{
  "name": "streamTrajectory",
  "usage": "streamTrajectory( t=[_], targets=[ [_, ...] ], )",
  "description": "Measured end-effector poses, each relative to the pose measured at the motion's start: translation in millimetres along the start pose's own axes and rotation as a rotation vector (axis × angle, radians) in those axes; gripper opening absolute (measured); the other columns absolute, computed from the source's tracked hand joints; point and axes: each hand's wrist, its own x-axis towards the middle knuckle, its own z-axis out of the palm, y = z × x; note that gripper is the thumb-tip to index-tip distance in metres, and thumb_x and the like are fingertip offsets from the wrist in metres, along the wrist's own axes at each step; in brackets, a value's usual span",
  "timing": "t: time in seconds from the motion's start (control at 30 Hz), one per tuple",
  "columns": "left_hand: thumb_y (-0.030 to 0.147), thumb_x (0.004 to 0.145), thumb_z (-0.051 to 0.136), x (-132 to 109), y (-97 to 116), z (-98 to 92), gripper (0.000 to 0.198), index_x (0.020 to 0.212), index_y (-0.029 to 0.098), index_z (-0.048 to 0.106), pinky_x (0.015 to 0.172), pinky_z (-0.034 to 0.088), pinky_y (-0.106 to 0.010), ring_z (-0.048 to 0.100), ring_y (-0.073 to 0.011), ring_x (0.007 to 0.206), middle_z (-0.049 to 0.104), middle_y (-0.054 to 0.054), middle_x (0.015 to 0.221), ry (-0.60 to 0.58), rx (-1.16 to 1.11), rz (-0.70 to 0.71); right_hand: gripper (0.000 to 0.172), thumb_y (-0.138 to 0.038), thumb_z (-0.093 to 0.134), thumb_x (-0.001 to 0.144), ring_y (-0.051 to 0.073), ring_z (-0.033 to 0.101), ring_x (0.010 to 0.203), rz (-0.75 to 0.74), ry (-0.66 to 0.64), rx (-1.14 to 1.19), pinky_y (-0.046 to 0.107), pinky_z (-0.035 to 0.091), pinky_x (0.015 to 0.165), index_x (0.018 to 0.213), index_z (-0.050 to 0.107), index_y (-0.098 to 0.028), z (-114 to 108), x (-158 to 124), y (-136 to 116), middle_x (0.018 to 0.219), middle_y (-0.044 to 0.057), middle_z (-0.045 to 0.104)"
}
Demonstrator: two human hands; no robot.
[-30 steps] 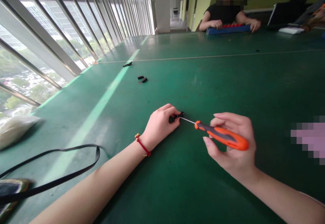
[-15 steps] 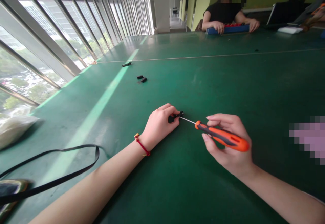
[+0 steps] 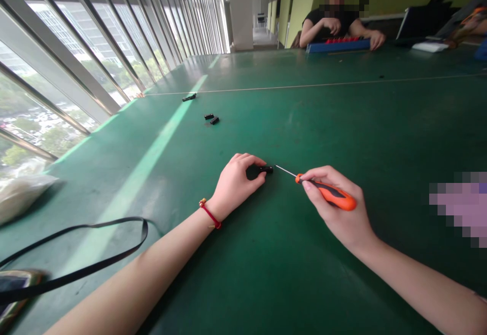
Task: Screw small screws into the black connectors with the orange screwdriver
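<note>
Aligning seems the step: I see the left hand point(image 3: 238, 180) pinching a small black bar-shaped part point(image 3: 269, 169) at the green tabletop point(image 3: 243, 279), the right hand point(image 3: 340, 219) clasping an orange-and-black screwdriver point(image 3: 344, 201), tip apparently clear; contact would need steadiness.

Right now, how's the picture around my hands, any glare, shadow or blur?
Head view: daylight washes the left side pale; a bright streak, probably reflected light, crosses the glossy green tabletop; soft shadow edges the bare left forearm; the orange-and-black screwdriver reads clearly, but the small black part in the left hand shows little detail; a pink patch at right is pixelated.
</note>
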Motion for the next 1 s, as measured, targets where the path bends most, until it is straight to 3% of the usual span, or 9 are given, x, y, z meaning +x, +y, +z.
streamTrajectory(
  t=[0.37,1.0],
  targets=[
    [0.026,0.082,0.059,3.4,1.4,0.6,0.011,0.084,0.020,0.068,0.081,0.045,-0.032,0.058,-0.0176,0.087,0.068,-0.001,0.088,0.001,-0.037,0.001,0.004,-0.021,0.059,0.081,0.009,0.062,0.068,-0.010,-0.075,0.007,0.016,0.048,0.060,0.083,0.060,-0.018,-0.8,0.6,2.1,0.080,0.001,0.067],
    [0.029,0.079,0.063,6.9,-1.0,-0.4,0.014,0.084,0.018,0.069,0.083,0.046,-0.030,0.063,-0.0173,0.087,0.070,-0.003,0.091,0.004,-0.225,-0.080,0.004,-0.021,0.058,0.081,0.010,0.062,0.067,0.014,-0.129,-0.011,0.017,0.048,0.058,0.085,0.059,-0.019,-3.7,1.7,1.0,0.081,0.001,0.067]
  ],
)
